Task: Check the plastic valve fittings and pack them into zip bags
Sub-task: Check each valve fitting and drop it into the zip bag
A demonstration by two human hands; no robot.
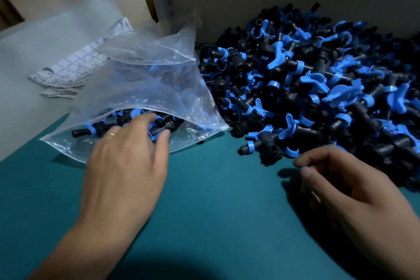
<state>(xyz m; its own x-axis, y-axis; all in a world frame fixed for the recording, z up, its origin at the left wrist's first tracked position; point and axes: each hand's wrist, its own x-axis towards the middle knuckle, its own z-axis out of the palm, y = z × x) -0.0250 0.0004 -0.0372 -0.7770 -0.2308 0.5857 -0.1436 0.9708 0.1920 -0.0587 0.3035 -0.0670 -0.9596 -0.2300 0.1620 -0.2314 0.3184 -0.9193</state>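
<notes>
- While the pile of valve fittings (318,88) spreads over the right half of the teal table (204,223) and up against a grey panel behind, the step in hand looks to me like filling: loose parts on one side, a part-loaded bag on the other, a hand at each.
- The zip bag (145,88) lies on its side left of the pile, mouth facing the person; it is thin, clear, crumpled film with a pressed zip track along the open lip, and a small heap of fittings sits just inside.
- A stack of frosted empty bags (52,36) lies behind it on a pale surface, beside some checked paper (75,66).
- The left hand (127,161) reaches into the bag's mouth, fingers spread and nearly straight, tips resting on the fittings there; it grips nothing that I can see, and a ring shows on one finger.
- The right hand (350,186) hangs just short of the pile's near edge, fingers loosely curled, thumb near forefinger, holding nothing.
- The nearest loose fitting (266,145) is hard moulded plastic: a black barbed tube body, a blue collar, a blue butterfly handle.
- The next move, as I judge it, calls for the right hand to pick one such piece, turn it for flaws, then pass it in while the left keeps the slippery lip open.
</notes>
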